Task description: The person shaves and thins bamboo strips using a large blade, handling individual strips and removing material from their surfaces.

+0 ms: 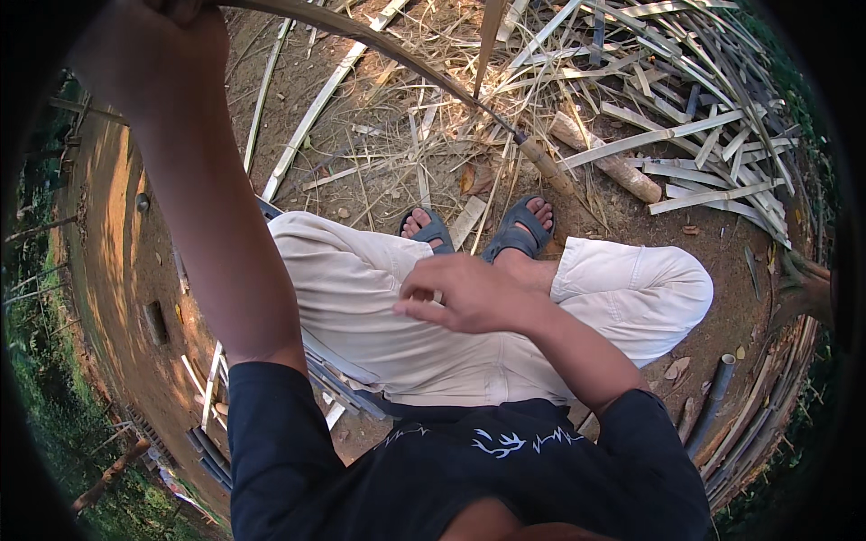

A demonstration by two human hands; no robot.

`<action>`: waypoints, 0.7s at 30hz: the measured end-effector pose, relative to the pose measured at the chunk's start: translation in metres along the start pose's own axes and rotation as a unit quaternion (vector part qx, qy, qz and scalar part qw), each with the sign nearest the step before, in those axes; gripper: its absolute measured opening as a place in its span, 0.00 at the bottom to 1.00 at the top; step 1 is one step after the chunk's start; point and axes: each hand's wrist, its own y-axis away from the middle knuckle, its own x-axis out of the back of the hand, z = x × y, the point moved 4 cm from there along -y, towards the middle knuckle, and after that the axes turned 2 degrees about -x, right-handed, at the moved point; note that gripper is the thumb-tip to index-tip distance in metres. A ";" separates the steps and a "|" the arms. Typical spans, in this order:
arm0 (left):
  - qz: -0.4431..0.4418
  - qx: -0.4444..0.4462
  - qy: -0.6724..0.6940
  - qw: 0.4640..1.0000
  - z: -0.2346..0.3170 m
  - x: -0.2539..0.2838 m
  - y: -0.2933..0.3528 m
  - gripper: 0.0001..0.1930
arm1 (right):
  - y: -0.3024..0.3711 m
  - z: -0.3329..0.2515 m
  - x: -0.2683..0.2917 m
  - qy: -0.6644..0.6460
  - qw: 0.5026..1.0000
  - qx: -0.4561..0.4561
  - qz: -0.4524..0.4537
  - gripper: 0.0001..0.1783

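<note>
My left hand (167, 54) is raised at the upper left, in shadow and partly cut off by the picture's edge. Its fingers are closed round the end of a long, curved bamboo strip (361, 34), which runs down to the right. Over my lap my right hand (474, 293) hovers with loosely curled fingers, thumb apart, and nothing visible in it. The strip's far end reaches a wooden handle (548, 167) with a dark metal part at its top, beyond my sandalled foot. Whether strip and tool touch, I cannot tell. Another brown strip (488, 45) stands near that spot.
Split bamboo strips (686, 135) lie heaped at the upper right, beside a short log (606, 158). Shavings (397, 153) litter the ground ahead of my feet. Bamboo poles (762, 415) lie at the right, and a dark tube (711, 406) beside them. More bamboo pieces are at the lower left.
</note>
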 end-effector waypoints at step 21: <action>0.098 0.047 -0.013 0.994 0.047 0.077 0.047 0.18 | 0.000 0.156 0.104 0.191 0.914 -0.173 0.313 0.15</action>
